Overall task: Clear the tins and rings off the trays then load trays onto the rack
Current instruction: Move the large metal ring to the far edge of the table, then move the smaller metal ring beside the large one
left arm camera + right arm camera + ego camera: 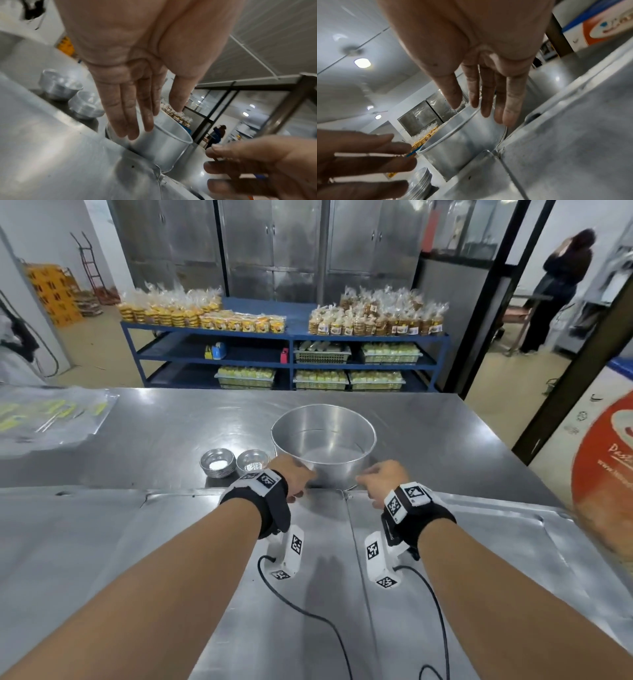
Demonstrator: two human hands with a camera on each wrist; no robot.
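A large round metal tin stands on the steel table just beyond two flat metal trays, the left tray and the right tray, which lie side by side. My left hand reaches the tin's near left wall with straight fingers. My right hand is at its near right wall, fingers also straight. Neither hand holds anything, and I cannot tell whether they touch the tin. Two stacks of small tins sit left of it.
A clear plastic sheet with yellow pieces lies at the table's far left. Behind the table stands a blue shelf unit full of bagged goods. A person stands at the back right, and an orange and white cabinet is at the right.
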